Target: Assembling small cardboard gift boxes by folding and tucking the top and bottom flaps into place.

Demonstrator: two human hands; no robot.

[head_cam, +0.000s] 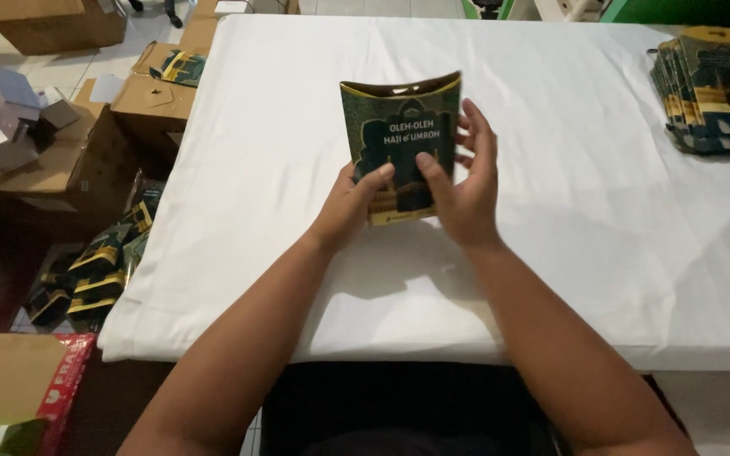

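Above the middle of a table draped in a white cloth [551, 211], soft and lightly creased, 2 bare hands hold up 1 dark green carton [400, 135]. It is a flat pillow-shaped pack of thin glossy card, with gold edging, an arch motif and pale lettering on its face; its top end curves open in a shallow arc, showing a plain brown inside. The left hand [356, 198] grips the lower left edge, thumb laid across the front. The right hand [464, 181] grips the lower right, thumb pressed on the face near the bottom, fingers spread loosely behind and beside the right edge. Both hands close on the pack, which stands nearly upright, lifted off the cloth and casting a faint shadow below the wrists.

At the far right edge of the table lies a slanting stack of matching green and gold packs [711, 89], folded flat and overlapping. Left of the table, on the floor, stand several brown corrugated cardboard boxes [141, 105] with open flaps; 1 green pack rests on a flap there. Lower down beside the table's left edge, a heap of more green packs [95, 270] sits loose. A red-printed box [61, 380] shows at the bottom left corner.
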